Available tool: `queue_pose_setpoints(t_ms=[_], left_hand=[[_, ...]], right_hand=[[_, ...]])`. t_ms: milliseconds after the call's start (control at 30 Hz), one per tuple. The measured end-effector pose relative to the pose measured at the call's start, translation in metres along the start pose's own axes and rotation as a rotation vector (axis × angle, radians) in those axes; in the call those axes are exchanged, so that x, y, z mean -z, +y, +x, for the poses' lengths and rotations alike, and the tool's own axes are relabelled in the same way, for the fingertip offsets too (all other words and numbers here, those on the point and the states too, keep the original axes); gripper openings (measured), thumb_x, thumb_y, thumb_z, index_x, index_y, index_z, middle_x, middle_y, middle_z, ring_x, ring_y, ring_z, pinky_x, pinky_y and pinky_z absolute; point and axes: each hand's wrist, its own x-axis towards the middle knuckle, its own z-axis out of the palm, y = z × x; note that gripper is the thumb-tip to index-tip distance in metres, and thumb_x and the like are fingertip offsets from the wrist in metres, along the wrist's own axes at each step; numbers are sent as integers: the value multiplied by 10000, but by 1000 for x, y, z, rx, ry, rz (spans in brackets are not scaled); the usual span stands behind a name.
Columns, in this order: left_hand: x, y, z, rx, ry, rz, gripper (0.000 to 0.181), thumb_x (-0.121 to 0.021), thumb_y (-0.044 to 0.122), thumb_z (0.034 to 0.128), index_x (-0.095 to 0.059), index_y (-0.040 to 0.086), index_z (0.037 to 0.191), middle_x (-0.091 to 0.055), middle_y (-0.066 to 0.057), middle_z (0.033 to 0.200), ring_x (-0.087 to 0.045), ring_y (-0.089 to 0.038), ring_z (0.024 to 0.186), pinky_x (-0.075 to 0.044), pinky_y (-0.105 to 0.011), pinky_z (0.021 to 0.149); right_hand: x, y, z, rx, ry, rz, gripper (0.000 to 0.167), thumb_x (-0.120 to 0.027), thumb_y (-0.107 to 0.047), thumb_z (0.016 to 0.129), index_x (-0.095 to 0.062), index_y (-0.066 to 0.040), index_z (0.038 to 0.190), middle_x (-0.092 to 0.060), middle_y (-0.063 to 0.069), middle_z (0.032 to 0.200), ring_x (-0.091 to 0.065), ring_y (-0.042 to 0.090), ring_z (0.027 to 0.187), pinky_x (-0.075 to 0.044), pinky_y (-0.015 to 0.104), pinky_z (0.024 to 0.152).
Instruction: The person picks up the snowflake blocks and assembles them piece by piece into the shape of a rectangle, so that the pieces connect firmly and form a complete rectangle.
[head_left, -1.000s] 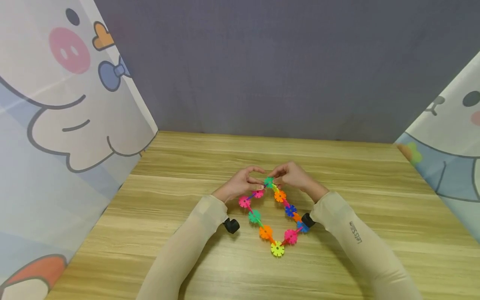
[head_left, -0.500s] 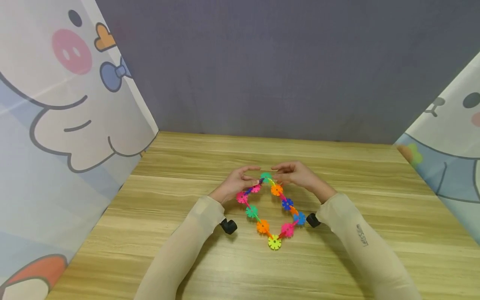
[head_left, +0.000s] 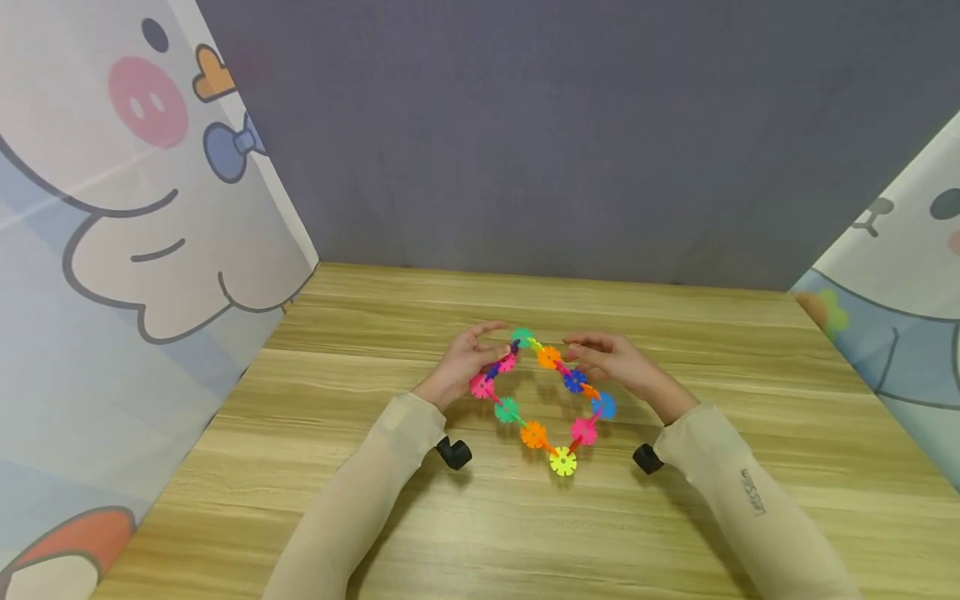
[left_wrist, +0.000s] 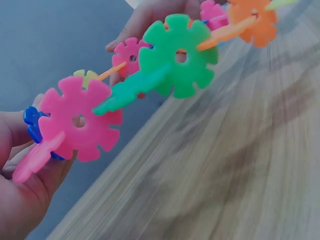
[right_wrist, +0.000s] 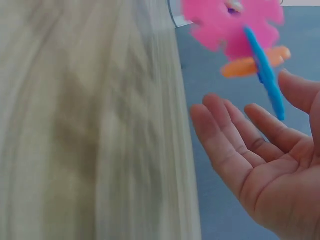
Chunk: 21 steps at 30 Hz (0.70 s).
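A closed ring of plastic snowflake discs (head_left: 534, 434), slotted together in pink, green, orange, yellow and blue, is lifted off the table, its shadow below. My left hand (head_left: 461, 365) pinches it at the upper left, among purple, blue and pink pieces. In the left wrist view, a pink disc (left_wrist: 79, 119) sits by that hand's fingers and a green disc (left_wrist: 181, 56) is farther along. My right hand (head_left: 621, 363) is beside the ring's right side, fingers loosely spread. The right wrist view has its palm (right_wrist: 280, 185) below a blue disc (right_wrist: 267, 75), gripping nothing.
The wood-grain table (head_left: 420, 533) spreads under the ring and both forearms. A grey partition (head_left: 555, 142) rises behind it, and cartoon-printed panels (head_left: 172, 275) flank the sides. Small black wrist cameras (head_left: 454, 454) hang below the sleeves.
The ring has risen and tipped, its yellow front disc moving up the view. My right hand has come away from the green top disc and shifted right. My left hand keeps its hold, slightly higher and left.
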Motion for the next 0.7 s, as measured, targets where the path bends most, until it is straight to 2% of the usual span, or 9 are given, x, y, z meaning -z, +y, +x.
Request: queue_pose_setpoints(t_ms=[100,167,300,400,467,600,700], left_hand=[[0,0,1,-24,46,-20,513,-589,-44,970,-448,11,1460,-733,-155,1014,-677,-79,668,-505,-177,565],[0,-1,1,-43,79,-26,521,-595,-55,961,-448,-2,1458,-731,-152,1029,-662,-62,654,-505,-174,570],[1,0,1,-66,128,-75,521,-589,-65,962,-443,-10,1458,-738,-36,916,-632,-52,603,-488,-166,537],[1,0,0,-79,157,-119,519,-581,-76,963,-434,-20,1457,-739,-12,894,-661,-57,630,-507,-168,553],[0,1,0,-83,172,-144,519,-577,-86,960,-432,-24,1454,-741,-13,896,-684,-66,660,-521,-173,571],[0,2,0,-90,195,-171,508,-581,-80,959,-446,-11,1444,-737,-3,871,-669,-61,629,-504,-165,548],[-1,2,-1,-98,216,-206,493,-586,-72,959,-464,10,1430,-733,-2,858,-658,-60,609,-489,-161,514]], right_hand=[[1,3,-5,-1,31,11,547,-469,-300,1072,-397,76,1463,-554,279,1317,-617,240,1016,-523,338,869],[1,4,-8,-5,61,19,559,-451,-322,1076,-391,73,1468,-558,264,1313,-611,274,1045,-503,333,870],[0,5,-13,-7,120,43,584,-440,-354,1076,-369,56,1485,-556,249,1322,-519,411,1225,-481,328,810],[0,6,-15,18,137,85,585,-446,-323,1077,-331,69,1495,-515,304,1346,-481,425,1258,-523,340,766],[-1,8,-16,34,134,116,582,-449,-284,1079,-296,80,1506,-455,343,1387,-531,370,1204,-556,364,763],[-2,12,-19,39,128,178,586,-461,-233,1075,-253,94,1514,-334,362,1461,-657,224,935,-582,385,791],[-5,16,-21,47,124,230,581,-476,-193,1065,-245,105,1508,-422,352,1376,-664,166,805,-588,370,765]])
